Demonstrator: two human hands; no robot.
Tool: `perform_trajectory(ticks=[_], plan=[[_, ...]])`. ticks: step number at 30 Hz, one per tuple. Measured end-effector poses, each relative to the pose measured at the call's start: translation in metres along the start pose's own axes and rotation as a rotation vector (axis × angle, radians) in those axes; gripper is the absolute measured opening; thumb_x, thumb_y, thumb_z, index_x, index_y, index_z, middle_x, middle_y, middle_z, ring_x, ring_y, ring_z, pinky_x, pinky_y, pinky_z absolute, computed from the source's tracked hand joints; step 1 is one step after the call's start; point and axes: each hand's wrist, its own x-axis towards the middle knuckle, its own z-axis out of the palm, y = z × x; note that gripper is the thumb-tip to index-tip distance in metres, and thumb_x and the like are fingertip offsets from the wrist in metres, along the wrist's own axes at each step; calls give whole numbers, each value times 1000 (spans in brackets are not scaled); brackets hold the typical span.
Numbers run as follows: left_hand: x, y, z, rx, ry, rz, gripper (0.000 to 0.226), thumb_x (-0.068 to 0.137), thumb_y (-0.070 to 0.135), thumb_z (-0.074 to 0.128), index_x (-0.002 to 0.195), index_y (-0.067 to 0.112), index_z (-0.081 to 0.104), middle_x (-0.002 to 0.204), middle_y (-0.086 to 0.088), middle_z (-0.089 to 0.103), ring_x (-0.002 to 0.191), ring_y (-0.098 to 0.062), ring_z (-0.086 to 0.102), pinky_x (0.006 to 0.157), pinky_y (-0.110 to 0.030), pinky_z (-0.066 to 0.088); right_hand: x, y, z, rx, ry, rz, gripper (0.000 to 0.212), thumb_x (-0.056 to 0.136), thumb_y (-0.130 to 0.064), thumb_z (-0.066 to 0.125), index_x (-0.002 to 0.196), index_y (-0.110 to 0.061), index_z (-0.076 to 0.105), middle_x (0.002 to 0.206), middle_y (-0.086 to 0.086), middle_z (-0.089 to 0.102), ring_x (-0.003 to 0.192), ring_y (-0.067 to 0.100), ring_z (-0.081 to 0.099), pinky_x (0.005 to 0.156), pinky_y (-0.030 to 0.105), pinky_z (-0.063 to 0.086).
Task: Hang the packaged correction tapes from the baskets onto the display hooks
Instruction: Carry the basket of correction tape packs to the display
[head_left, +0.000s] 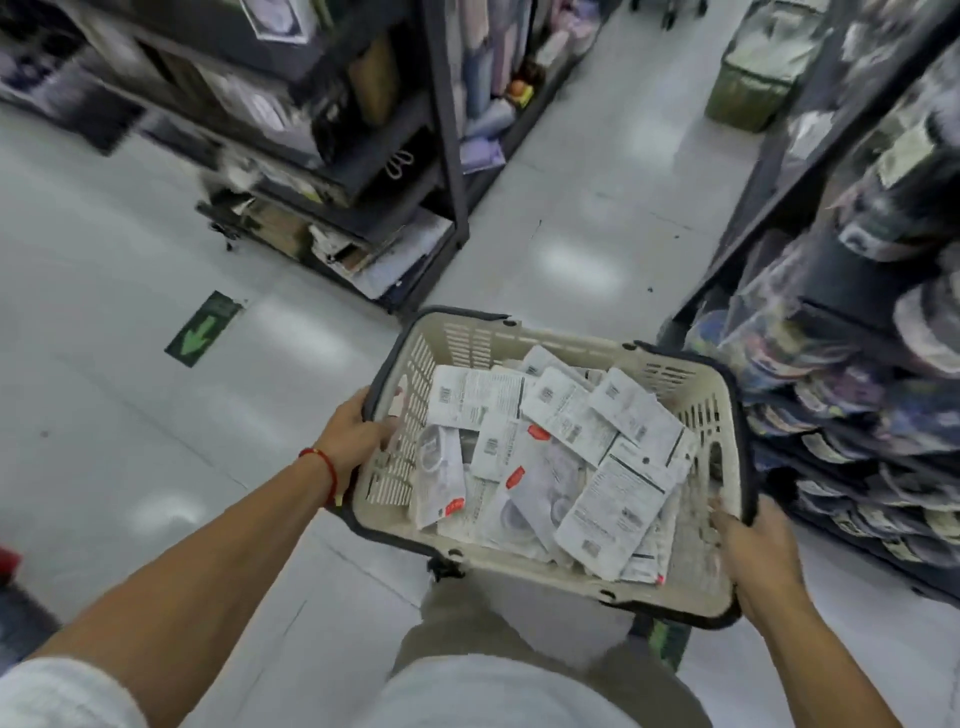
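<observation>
I carry a beige plastic basket (524, 335) with a dark rim in front of my body, above the floor. Inside lies a loose heap of packaged correction tapes (561, 457), white card backs with barcodes and small red stickers. My left hand (358, 428) grips the basket's left rim, fingers curled over the edge. My right hand (758, 545) grips the right rim near the front corner. No display hooks are clearly visible.
A dark shelf rack (363, 171) with stationery stands ahead on the left. A second rack (857, 338) packed with packaged goods runs along the right. A pale tiled aisle (587, 208) leads forward between them. A green arrow sticker (203, 328) marks the floor on the left.
</observation>
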Motion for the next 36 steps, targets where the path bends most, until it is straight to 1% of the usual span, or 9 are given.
perform_trajectory(ticks=[3, 7, 11, 16, 22, 25, 27, 32, 36], plan=[[43, 45, -44, -1, 4, 61, 37, 98, 0, 63, 112, 34, 63, 103, -8, 76, 81, -24, 76, 61, -36, 61, 9, -60, 43, 2, 30, -42, 10, 103, -21, 65, 113, -21, 65, 104, 10, 74, 90, 27, 71, 71, 37, 55], [105, 98, -74, -28, 49, 89, 36, 100, 3, 63, 109, 38, 61, 107, -8, 75, 89, -32, 75, 71, -47, 64, 55, -133, 89, -3, 27, -71, 18, 103, -18, 64, 120, -19, 65, 106, 13, 73, 96, 33, 71, 85, 52, 61], [169, 158, -74, -78, 81, 90, 40, 99, 3, 65, 120, 36, 64, 106, -7, 79, 87, -29, 79, 67, -47, 65, 131, -195, 122, 12, 8, -65, 11, 101, -23, 64, 112, -25, 65, 97, 12, 75, 86, 34, 74, 76, 54, 64], [236, 272, -40, -124, 131, 127, 54, 95, -7, 61, 128, 36, 63, 113, -4, 77, 97, -26, 76, 71, -42, 64, 244, -282, 133, 78, -1, 1, 9, 99, -19, 66, 107, -22, 67, 92, 9, 75, 77, 24, 73, 58, 32, 55], [317, 399, 3, -162, 81, 210, 54, 96, -6, 60, 122, 41, 66, 105, 8, 79, 94, -16, 76, 68, -31, 62, 344, -377, 127, 143, 60, 88, 13, 94, -11, 72, 106, -12, 71, 94, 16, 77, 79, 33, 72, 79, 58, 62], [381, 459, 26, -221, 47, 221, 53, 96, -5, 62, 124, 39, 68, 106, 3, 81, 95, -20, 78, 77, -41, 65, 398, -434, 118, 161, 85, 25, 11, 97, -17, 73, 106, -13, 69, 90, 14, 78, 72, 29, 76, 59, 46, 64], [426, 495, 43, -261, 2, 204, 51, 98, -4, 61, 122, 40, 69, 102, 3, 82, 90, -20, 79, 70, -38, 65, 434, -470, 111, 141, 90, -34, 15, 99, -24, 74, 109, -14, 69, 89, 11, 79, 70, 26, 77, 52, 38, 61], [543, 600, 86, -227, -113, 190, 49, 94, -7, 64, 125, 31, 71, 103, -8, 81, 94, -33, 77, 77, -45, 65, 518, -550, 98, 134, 144, -65, 13, 100, -15, 69, 113, -12, 67, 97, 12, 78, 89, 36, 76, 79, 54, 62], [621, 690, 123, -188, -150, 199, 51, 95, -8, 63, 135, 25, 67, 109, -13, 78, 96, -36, 75, 84, -51, 63, 583, -605, 93, 110, 210, -81, 9, 101, -17, 68, 110, -15, 67, 97, 7, 78, 79, 23, 78, 70, 44, 63]])
